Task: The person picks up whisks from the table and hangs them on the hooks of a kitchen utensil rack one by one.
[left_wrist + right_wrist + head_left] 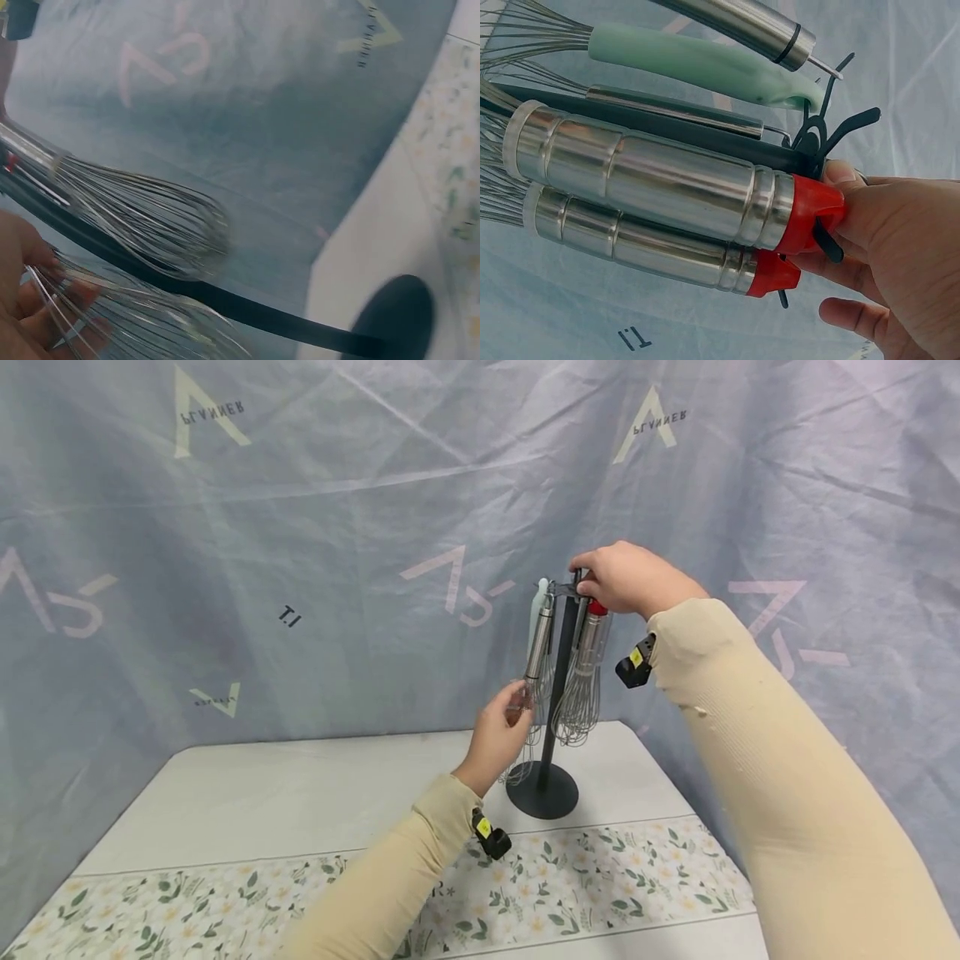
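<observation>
A black stand [564,693] with hooks at its top bears several whisks. My left hand [501,727] pinches the wires of a steel-handled whisk [539,639] on the stand's left side. In the right wrist view that whisk's handle [735,26] ends in a wire loop by a hook tip. My right hand [630,578] grips the top of the stand with thumb and fingers. Just beside its fingers hang two red-ended steel whisks [652,176]. Between them and the left whisk are a green-handled whisk [690,67] and a thin steel whisk [675,110].
The stand's round black base [543,793] rests on a white table [337,785] with a flowered strip [562,885] across it. A grey-blue cloth [337,527] printed with letters hangs behind and at the sides.
</observation>
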Tool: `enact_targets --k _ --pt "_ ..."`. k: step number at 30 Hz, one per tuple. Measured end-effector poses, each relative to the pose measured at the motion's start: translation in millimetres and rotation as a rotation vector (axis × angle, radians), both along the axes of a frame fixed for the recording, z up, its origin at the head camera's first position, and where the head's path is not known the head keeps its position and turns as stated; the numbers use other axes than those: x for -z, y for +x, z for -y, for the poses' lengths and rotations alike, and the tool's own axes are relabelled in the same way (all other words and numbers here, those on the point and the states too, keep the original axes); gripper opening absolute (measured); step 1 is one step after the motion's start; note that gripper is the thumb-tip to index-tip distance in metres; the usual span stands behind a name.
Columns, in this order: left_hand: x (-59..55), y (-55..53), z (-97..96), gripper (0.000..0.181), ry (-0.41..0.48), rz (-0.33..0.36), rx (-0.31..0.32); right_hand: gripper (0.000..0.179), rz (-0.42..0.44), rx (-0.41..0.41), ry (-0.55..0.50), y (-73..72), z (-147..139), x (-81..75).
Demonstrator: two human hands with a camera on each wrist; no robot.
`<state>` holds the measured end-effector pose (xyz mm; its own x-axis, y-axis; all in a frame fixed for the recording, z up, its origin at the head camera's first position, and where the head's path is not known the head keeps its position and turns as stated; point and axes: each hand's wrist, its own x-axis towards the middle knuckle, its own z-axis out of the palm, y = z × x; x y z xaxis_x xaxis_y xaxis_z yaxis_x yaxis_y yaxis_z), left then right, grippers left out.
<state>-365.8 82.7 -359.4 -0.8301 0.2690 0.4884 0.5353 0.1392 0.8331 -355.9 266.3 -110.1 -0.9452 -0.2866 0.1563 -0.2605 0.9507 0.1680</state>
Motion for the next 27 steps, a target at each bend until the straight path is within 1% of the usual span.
enact_targets --k 4,8,10,13,15,16,17,19,21,23,27 --pt "24.9 1.4 4.7 0.050 -0.052 0.048 0.021 0.050 0.008 0.021 -0.022 0.2 2 0.2" --pt "46.7 1.5 7.8 0.060 -0.079 0.110 0.035 0.051 0.003 0.037 -0.055 0.7 1 0.4" --pt "58.8 1.8 9.3 0.067 -0.088 0.148 0.038 0.052 -0.008 0.035 -0.088 0.5 0 1.4" --pt "76.6 4.2 15.2 0.076 -0.115 0.216 0.047 0.053 -0.024 0.013 -0.165 -1.0 -4 6.4" --pt "85.3 6.9 22.0 0.079 -0.142 0.242 0.037 0.054 -0.046 -0.014 -0.207 -3.1 -6 11.3" --pt "87.3 8.7 25.8 0.078 -0.155 0.251 0.032 0.055 -0.052 -0.024 -0.227 -4.1 -7 13.7" --pt "88.4 9.7 29.7 0.077 -0.169 0.239 0.020 0.056 -0.055 -0.032 -0.244 -4.5 -7 15.6" --pt "84.0 11.9 35.5 0.072 -0.194 0.199 -0.016 0.056 -0.074 -0.034 -0.261 -3.1 -9 17.5" --pt "71.5 12.6 43.6 0.066 -0.221 0.144 -0.059 0.055 -0.108 -0.033 -0.256 -0.5 -8 16.2" --pt "52.8 11.1 54.7 0.061 -0.255 0.070 -0.111 0.053 -0.165 -0.039 -0.229 4.0 -4 12.6" --pt "5.2 6.8 84.3 0.053 -0.329 -0.086 -0.215 0.047 -0.312 -0.082 -0.188 17.1 8 6.1"
